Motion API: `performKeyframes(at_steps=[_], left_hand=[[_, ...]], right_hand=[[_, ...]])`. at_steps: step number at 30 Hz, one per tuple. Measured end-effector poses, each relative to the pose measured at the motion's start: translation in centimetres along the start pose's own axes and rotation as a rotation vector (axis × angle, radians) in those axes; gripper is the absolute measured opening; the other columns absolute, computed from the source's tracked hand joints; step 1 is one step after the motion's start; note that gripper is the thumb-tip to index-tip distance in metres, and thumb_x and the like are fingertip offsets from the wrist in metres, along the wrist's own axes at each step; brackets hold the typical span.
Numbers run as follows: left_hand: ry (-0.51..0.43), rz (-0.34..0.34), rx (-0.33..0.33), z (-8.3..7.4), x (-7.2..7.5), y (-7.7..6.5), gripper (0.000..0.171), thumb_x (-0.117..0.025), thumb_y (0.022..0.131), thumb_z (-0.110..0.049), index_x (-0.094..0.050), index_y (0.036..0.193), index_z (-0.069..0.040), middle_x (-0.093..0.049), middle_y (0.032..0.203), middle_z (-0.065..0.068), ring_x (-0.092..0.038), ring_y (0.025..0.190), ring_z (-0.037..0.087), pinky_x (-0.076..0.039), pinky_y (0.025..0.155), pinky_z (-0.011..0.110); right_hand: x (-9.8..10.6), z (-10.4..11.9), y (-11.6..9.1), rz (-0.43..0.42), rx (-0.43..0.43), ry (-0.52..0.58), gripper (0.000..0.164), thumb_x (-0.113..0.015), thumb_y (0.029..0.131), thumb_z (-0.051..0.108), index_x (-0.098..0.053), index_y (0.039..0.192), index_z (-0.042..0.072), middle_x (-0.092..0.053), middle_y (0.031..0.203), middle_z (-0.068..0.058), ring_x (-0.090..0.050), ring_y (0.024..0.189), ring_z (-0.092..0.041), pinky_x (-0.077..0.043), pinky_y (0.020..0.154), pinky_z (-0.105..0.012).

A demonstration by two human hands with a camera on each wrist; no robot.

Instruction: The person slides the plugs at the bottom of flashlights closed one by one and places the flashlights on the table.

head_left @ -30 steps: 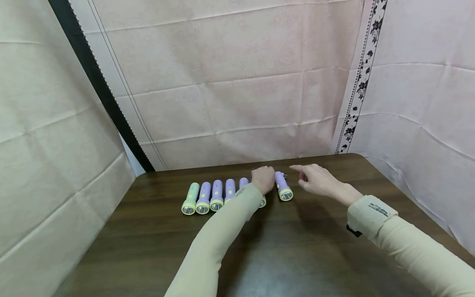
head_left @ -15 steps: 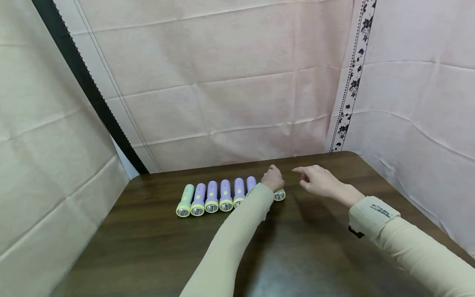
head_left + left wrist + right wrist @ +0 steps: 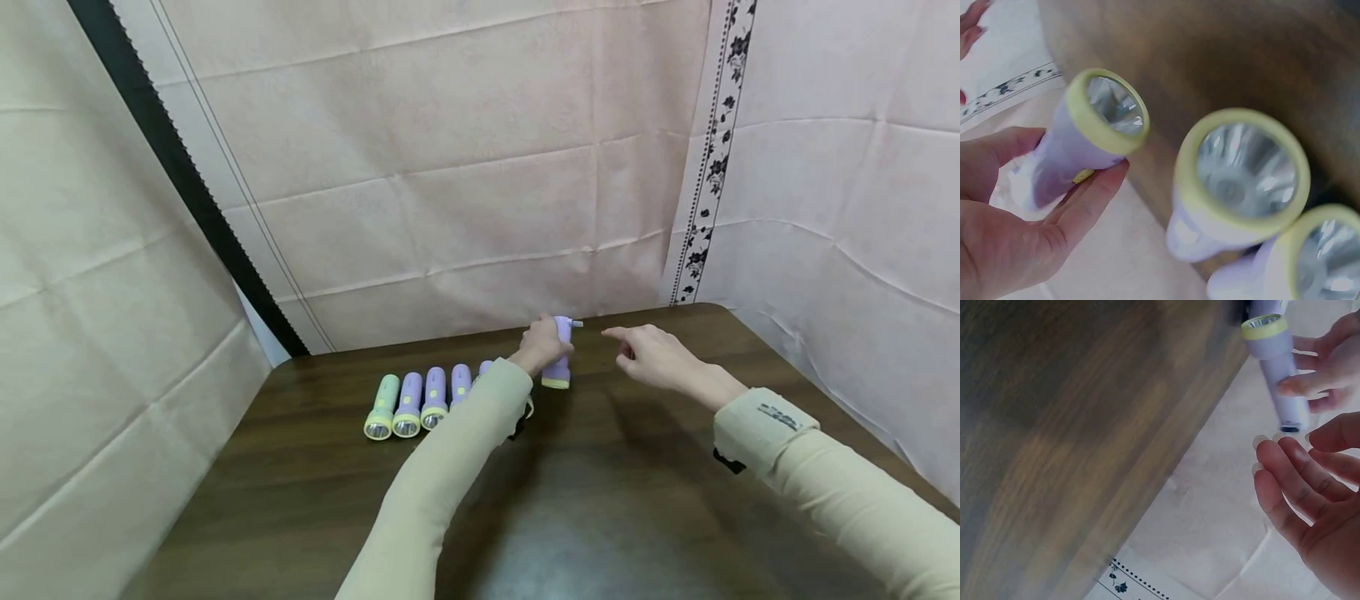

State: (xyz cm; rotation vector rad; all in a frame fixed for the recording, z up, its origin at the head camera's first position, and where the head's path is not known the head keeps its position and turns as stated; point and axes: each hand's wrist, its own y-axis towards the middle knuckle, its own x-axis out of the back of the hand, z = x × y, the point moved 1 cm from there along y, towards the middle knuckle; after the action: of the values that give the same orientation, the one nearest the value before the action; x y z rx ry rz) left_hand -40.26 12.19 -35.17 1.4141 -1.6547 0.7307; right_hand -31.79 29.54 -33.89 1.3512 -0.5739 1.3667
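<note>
In my left hand (image 3: pixel 542 343) I hold a purple flashlight (image 3: pixel 557 373) with a yellow-green rim, its thumb and fingers on either side of the barrel. It is raised at the far part of the table, and a small strap or tab sticks out at its tail. The left wrist view shows the held flashlight (image 3: pixel 1066 153) tilted, lens toward the camera, apart from two other flashlights (image 3: pixel 1244 172). My right hand (image 3: pixel 660 354) hovers to its right, index finger extended toward it and touching nothing. In the right wrist view its fingers (image 3: pixel 1285 481) are loosely bent, just below the flashlight's tail.
A row of flashlights lies left of my left hand: a green one (image 3: pixel 384 404) at the left end, then several purple ones (image 3: pixel 410 400). My left sleeve (image 3: pixel 435 475) hides part of the row. Pale cloth (image 3: pixel 480 167) hangs behind the brown table (image 3: pixel 262 500).
My left hand has moved from the row to the rightmost purple flashlight, gripped it and lifted it off the table. My right hand has stayed nearly in place.
</note>
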Motion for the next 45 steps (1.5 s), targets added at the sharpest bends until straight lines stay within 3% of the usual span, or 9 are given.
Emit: performKeyframes(at_steps=[6, 9, 12, 21, 38, 45], left_hand=[[-0.051, -0.037, -0.178, 0.2, 1.8, 0.1, 0.044, -0.075, 0.082, -0.018, -0.053, 0.117, -0.005, -0.067, 0.105, 0.014, -0.067, 0.092, 0.028, -0.055, 0.078, 0.037], [-0.072, -0.038, -0.258, 0.6, 2.0, 0.2, 0.050, -0.077, 0.080, -0.014, -0.051, 0.122, -0.006, -0.066, 0.109, 0.014, -0.066, 0.096, 0.029, -0.054, 0.083, 0.038], [-0.068, -0.023, -0.298, 1.2, 1.7, 0.2, 0.053, -0.077, 0.079, -0.012, -0.050, 0.124, -0.007, -0.065, 0.112, 0.014, -0.065, 0.099, 0.028, -0.053, 0.085, 0.037], [-0.040, -0.008, -0.312, 2.1, 1.1, 0.0, 0.049, -0.077, 0.080, -0.013, -0.050, 0.120, -0.009, -0.064, 0.114, 0.012, -0.065, 0.101, 0.027, -0.052, 0.085, 0.037], [0.005, -0.003, -0.366, 1.3, 0.6, -0.6, 0.047, -0.077, 0.081, -0.014, -0.050, 0.119, -0.007, -0.065, 0.113, 0.012, -0.065, 0.100, 0.026, -0.052, 0.085, 0.038], [0.045, -0.001, -0.355, 1.0, 0.1, -0.7, 0.049, -0.077, 0.082, -0.017, -0.049, 0.121, -0.009, -0.065, 0.113, 0.010, -0.065, 0.100, 0.023, -0.052, 0.086, 0.037]], right_hand=[[1.0, -0.1, 0.5, -0.033, 0.019, -0.013, 0.052, -0.057, 0.081, 0.003, -0.054, 0.134, 0.004, -0.059, 0.069, 0.003, -0.049, 0.060, -0.010, -0.039, 0.055, -0.028], [1.2, -0.2, 0.6, -0.043, 0.021, -0.026, 0.054, -0.058, 0.081, 0.004, -0.052, 0.135, 0.005, -0.059, 0.069, 0.003, -0.050, 0.060, -0.010, -0.040, 0.055, -0.028], [0.9, -0.3, 0.6, -0.029, 0.024, -0.027, 0.055, -0.058, 0.081, 0.004, -0.052, 0.135, 0.004, -0.059, 0.068, 0.003, -0.049, 0.059, -0.010, -0.039, 0.054, -0.028], [-0.3, -0.4, 0.5, -0.014, 0.037, -0.030, 0.054, -0.059, 0.081, 0.005, -0.053, 0.134, 0.005, -0.058, 0.067, 0.004, -0.048, 0.059, -0.009, -0.039, 0.053, -0.027], [-0.9, 0.7, 1.1, -0.016, 0.080, -0.007, 0.059, -0.060, 0.079, 0.005, -0.051, 0.137, 0.008, -0.058, 0.067, 0.005, -0.049, 0.058, -0.008, -0.040, 0.054, -0.028], [-1.1, 0.9, 1.0, -0.021, 0.088, 0.006, 0.063, -0.059, 0.079, 0.005, -0.049, 0.140, 0.013, -0.056, 0.065, 0.006, -0.047, 0.057, -0.007, -0.039, 0.053, -0.027]])
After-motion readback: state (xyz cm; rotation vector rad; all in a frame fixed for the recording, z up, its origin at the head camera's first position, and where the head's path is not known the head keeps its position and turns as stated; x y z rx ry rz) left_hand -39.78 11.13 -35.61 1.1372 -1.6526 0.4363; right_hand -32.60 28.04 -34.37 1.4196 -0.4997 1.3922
